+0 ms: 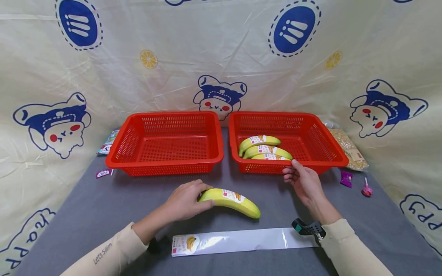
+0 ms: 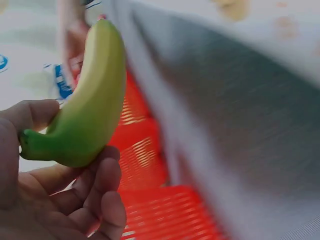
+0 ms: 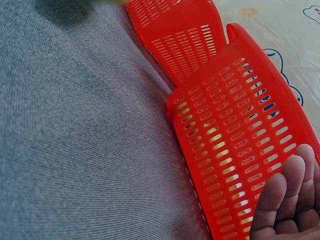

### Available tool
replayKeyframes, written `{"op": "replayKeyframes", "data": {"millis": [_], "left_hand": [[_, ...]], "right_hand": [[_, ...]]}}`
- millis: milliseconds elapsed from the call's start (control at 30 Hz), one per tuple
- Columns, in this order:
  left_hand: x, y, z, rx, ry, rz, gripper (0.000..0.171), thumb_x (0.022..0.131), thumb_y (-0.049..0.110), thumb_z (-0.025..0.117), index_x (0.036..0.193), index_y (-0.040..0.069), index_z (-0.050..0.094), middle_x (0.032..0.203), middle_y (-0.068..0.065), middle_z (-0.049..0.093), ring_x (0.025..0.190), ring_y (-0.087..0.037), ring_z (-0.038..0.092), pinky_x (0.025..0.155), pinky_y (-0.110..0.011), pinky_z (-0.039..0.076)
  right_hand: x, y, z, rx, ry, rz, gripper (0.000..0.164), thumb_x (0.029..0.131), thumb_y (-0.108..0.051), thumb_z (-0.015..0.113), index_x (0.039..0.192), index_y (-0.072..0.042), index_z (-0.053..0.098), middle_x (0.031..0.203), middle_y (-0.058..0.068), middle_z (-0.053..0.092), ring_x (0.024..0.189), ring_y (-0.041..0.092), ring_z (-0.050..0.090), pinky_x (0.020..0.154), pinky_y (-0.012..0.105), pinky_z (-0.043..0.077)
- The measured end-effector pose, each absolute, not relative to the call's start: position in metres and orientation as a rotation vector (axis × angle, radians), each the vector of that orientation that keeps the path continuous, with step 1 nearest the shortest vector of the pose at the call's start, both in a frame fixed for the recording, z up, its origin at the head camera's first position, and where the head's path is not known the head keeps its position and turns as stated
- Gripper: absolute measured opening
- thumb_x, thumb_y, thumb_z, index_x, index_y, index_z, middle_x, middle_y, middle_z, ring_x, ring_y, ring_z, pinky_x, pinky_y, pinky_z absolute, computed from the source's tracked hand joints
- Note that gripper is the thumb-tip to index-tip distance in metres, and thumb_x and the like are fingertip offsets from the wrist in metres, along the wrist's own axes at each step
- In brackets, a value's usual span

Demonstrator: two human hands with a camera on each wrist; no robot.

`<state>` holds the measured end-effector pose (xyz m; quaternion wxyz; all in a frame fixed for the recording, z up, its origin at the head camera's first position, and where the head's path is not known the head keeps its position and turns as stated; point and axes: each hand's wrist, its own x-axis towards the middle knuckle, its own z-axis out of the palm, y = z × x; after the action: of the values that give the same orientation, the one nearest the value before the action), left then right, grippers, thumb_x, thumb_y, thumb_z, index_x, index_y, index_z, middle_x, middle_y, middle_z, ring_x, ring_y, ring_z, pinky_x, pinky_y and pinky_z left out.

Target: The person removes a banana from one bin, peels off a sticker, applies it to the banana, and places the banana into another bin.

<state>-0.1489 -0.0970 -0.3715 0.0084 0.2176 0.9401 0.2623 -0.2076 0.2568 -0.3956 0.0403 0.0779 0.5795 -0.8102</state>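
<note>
My left hand grips one end of a yellow-green banana, with the thumb on the near side and fingers behind. A white and red label is stuck on its upper side. In the left wrist view, the banana lies between thumb and fingers, its green stem end near the palm. My right hand is at the front rim of the right red basket, thumb and fingertips right at the rim. In the right wrist view its loosely bent fingers overlap the slotted basket wall. Several labelled bananas lie inside that basket.
A second red basket stands to the left. In front lies a glossy strip with banana labels, partly under the right wrist. Small candies and a bag of grains sit at the right; snack packets at the left.
</note>
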Motion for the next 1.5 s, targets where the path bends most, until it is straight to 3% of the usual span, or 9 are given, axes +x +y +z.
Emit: {"op": "replayKeyframes", "data": {"millis": [233,400,500,667,933,1200,1500], "left_hand": [[-0.158,-0.095,-0.322,0.692,2.857,1.101,0.042,0.081,0.032,0.069,0.119,0.016,0.063,0.095,0.003,0.061,0.083,-0.012,0.052,0.068,-0.024,0.044],[-0.18,-0.076,-0.301,0.703,2.954,1.148,0.045,0.082,0.034,0.068,0.123,0.017,0.06,0.108,0.002,0.061,0.095,-0.014,0.052,0.078,-0.028,0.047],[-0.199,-0.059,-0.296,0.686,3.017,1.126,0.045,0.083,0.036,0.066,0.124,0.018,0.059,0.108,0.002,0.062,0.096,-0.016,0.05,0.077,-0.029,0.046],[-0.227,-0.028,-0.298,0.609,3.005,1.11,0.049,0.084,0.037,0.064,0.129,0.018,0.055,0.108,0.003,0.06,0.094,-0.012,0.047,0.075,-0.026,0.046],[-0.265,0.018,-0.308,0.524,2.985,0.949,0.053,0.086,0.034,0.064,0.134,0.017,0.049,0.122,0.0,0.059,0.1,-0.013,0.05,0.089,-0.028,0.047],[-0.29,0.049,-0.324,0.467,3.007,0.741,0.034,0.086,0.031,0.067,0.114,0.013,0.061,0.1,0.0,0.064,0.085,-0.014,0.054,0.075,-0.024,0.045],[-0.299,0.064,-0.336,0.41,3.019,0.557,0.039,0.084,0.031,0.069,0.118,0.013,0.062,0.102,-0.002,0.066,0.083,-0.016,0.056,0.074,-0.026,0.048]], "right_hand": [[-0.208,0.257,-0.396,0.213,1.795,-2.477,0.03,0.089,-0.038,0.061,0.095,-0.01,0.068,0.077,-0.002,0.072,0.066,0.01,0.065,0.069,0.022,0.053],[-0.209,0.257,-0.396,0.209,1.81,-2.472,0.026,0.088,-0.039,0.062,0.089,-0.014,0.07,0.077,-0.003,0.072,0.066,0.01,0.065,0.069,0.021,0.053],[-0.209,0.256,-0.396,0.219,1.836,-2.46,0.025,0.089,-0.038,0.061,0.087,-0.015,0.071,0.076,-0.003,0.072,0.065,0.01,0.065,0.069,0.021,0.053],[-0.208,0.256,-0.396,0.233,1.844,-2.455,0.027,0.088,-0.039,0.062,0.089,-0.014,0.071,0.076,-0.003,0.072,0.066,0.01,0.065,0.069,0.021,0.053],[-0.208,0.256,-0.397,0.25,1.848,-2.448,0.027,0.087,-0.041,0.063,0.089,-0.016,0.071,0.077,-0.004,0.072,0.067,0.01,0.065,0.071,0.021,0.053],[-0.208,0.257,-0.398,0.264,1.871,-2.444,0.032,0.086,-0.042,0.064,0.094,-0.011,0.071,0.076,-0.003,0.072,0.066,0.009,0.065,0.07,0.021,0.053],[-0.208,0.258,-0.398,0.239,1.851,-2.448,0.033,0.086,-0.041,0.063,0.097,-0.01,0.07,0.078,-0.002,0.072,0.067,0.009,0.064,0.07,0.021,0.053]]}}
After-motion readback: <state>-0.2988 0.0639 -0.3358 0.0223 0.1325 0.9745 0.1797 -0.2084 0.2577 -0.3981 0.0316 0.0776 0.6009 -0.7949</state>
